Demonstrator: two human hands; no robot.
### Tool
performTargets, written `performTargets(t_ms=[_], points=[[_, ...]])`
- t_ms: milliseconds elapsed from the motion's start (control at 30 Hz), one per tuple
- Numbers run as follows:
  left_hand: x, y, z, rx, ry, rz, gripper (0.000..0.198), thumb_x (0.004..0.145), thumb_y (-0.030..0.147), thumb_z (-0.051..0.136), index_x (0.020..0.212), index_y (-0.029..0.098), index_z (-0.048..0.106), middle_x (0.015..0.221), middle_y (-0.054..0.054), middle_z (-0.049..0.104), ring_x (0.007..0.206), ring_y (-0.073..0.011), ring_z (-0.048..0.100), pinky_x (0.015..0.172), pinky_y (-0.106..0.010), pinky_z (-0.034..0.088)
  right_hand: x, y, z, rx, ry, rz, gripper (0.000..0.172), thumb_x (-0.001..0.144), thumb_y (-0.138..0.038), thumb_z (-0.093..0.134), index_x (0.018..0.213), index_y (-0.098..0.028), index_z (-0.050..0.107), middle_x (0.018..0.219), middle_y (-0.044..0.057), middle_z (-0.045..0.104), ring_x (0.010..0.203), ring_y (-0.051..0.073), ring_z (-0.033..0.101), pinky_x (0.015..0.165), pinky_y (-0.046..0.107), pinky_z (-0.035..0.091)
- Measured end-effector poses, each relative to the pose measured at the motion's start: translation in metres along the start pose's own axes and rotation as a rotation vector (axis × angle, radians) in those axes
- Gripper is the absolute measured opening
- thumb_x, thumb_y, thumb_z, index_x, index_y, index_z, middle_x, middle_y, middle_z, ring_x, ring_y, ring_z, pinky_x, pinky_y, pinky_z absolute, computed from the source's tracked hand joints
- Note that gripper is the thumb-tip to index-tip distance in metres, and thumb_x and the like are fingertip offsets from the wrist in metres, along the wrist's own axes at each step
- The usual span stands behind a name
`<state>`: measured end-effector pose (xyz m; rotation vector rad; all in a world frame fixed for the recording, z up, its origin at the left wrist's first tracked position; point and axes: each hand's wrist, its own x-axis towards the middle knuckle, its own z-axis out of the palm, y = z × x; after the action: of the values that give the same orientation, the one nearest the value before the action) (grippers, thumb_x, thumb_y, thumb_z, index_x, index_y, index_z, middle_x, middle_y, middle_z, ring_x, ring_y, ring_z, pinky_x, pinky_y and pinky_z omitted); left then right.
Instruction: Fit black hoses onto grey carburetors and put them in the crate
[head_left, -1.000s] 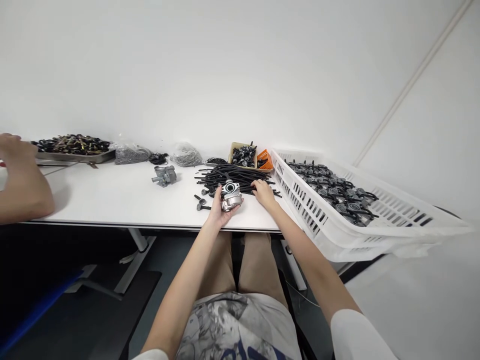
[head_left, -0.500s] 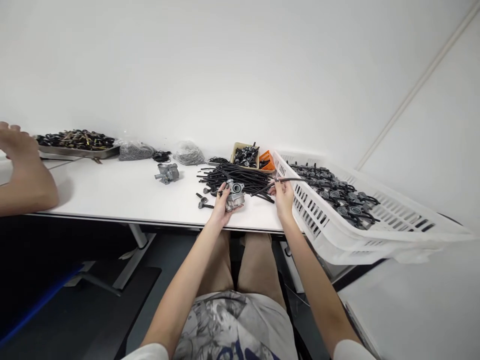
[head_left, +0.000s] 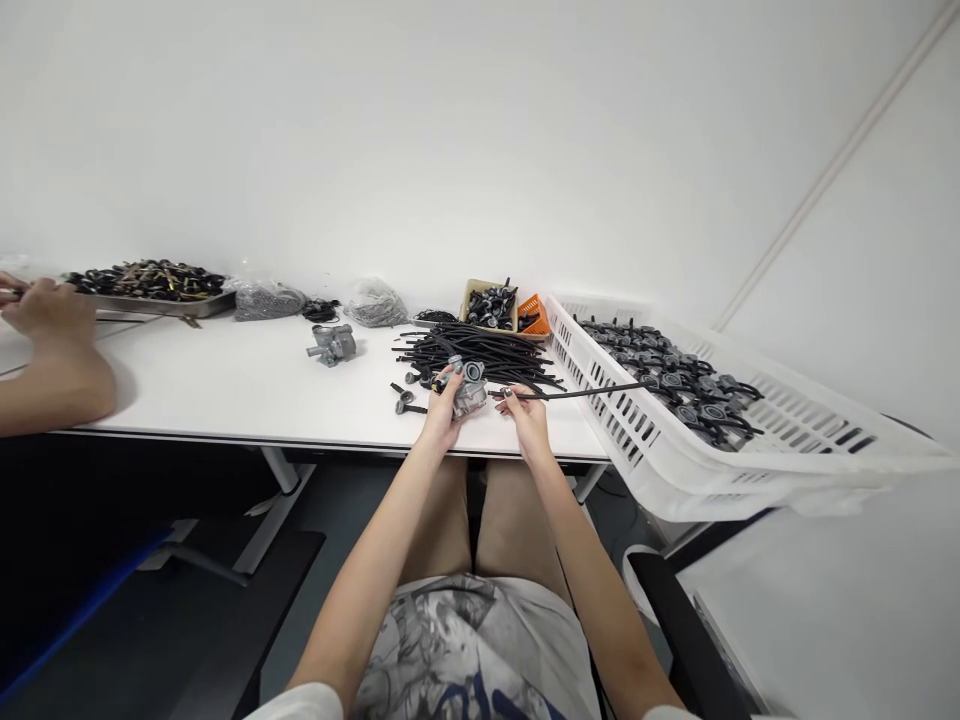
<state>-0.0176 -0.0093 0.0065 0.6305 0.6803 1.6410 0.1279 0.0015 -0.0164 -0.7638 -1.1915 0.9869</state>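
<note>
Gripped in my left hand (head_left: 442,415) is a grey metal carburetor (head_left: 470,393), held just above the front part of the table. My right hand (head_left: 527,415) pinches a thin black rubber hose (head_left: 589,393) near one end. That end points at the carburetor's right side, and I cannot tell whether they touch. The hose's long free part reaches right, over the white basket's edge. Behind both hands lies a pile of black hoses (head_left: 487,350). Small black-and-grey fittings (head_left: 405,402) lie left of my left hand. A second carburetor (head_left: 332,345) sits farther left on the table.
A white slotted basket (head_left: 622,420) holds several carburetors with hoses on the right. Against the wall stand a beige bin (head_left: 474,292) of fittings, an orange basket (head_left: 534,312), plastic bags of small parts (head_left: 376,303) and a metal tray (head_left: 161,302). Another person's arm (head_left: 64,370) rests at the left.
My right hand has brought the hose left and toward me, close to the carburetor. My left hand stays nearly in place. The other person's hand at the left has lowered.
</note>
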Motion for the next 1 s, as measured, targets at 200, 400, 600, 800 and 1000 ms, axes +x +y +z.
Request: performTargets(t_ms=[200,400,600,800,1000], points=[[0.0000,-0.0005,0.0018,0.035,0.031,0.014,0.052,0.069,0.042,0.080,0.113,0.027,0.059,0.097,-0.002,0.071,0.074,-0.0154,0.067,0.059,-0.025,0.057,-0.0043,-0.0048,-0.0029,0.001,-0.129,0.041,0.037,0.070,-0.055,0.076,0.074,-0.021,0.062,0.062,0.002,0.069,0.058,0.016,0.063,0.057,0.029,0.047],[-0.0008,0.0000,0.0032,0.030,0.021,0.024,0.052,0.067,0.040,0.081,0.112,0.026,0.059,0.095,-0.001,0.070,0.075,-0.0152,0.068,0.058,-0.024,0.057,-0.0030,-0.0042,-0.0012,0.058,-0.052,0.036,0.039,0.070,-0.056,0.076,0.077,-0.021,0.061,0.061,0.001,0.068,0.057,0.015,0.063,0.058,0.028,0.047],[-0.0014,-0.0010,0.0033,0.060,0.010,0.037,0.057,0.066,0.041,0.082,0.116,0.026,0.058,0.090,-0.001,0.069,0.070,-0.0151,0.068,0.054,-0.024,0.055,-0.0029,-0.0027,-0.0026,-0.001,-0.115,0.017,0.037,0.071,-0.053,0.076,0.078,-0.021,0.059,0.062,0.000,0.068,0.060,0.015,0.064,0.060,0.027,0.047],[-0.0014,-0.0041,0.0034,0.101,0.012,0.096,0.055,0.064,0.043,0.083,0.110,0.025,0.058,0.093,-0.001,0.068,0.069,-0.0146,0.066,0.053,-0.025,0.054,-0.0054,-0.0042,-0.0041,-0.048,-0.164,-0.035,0.035,0.075,-0.053,0.073,0.077,-0.022,0.057,0.062,-0.001,0.065,0.063,0.016,0.064,0.062,0.028,0.048],[0.0021,-0.0073,0.0032,0.160,0.042,0.180,0.057,0.061,0.042,0.085,0.106,0.025,0.056,0.092,0.000,0.066,0.071,-0.0127,0.064,0.058,-0.023,0.053,-0.0063,-0.0049,-0.0031,-0.129,-0.202,-0.075,0.036,0.075,-0.056,0.071,0.076,-0.023,0.057,0.065,0.000,0.066,0.066,0.017,0.066,0.068,0.031,0.052]])
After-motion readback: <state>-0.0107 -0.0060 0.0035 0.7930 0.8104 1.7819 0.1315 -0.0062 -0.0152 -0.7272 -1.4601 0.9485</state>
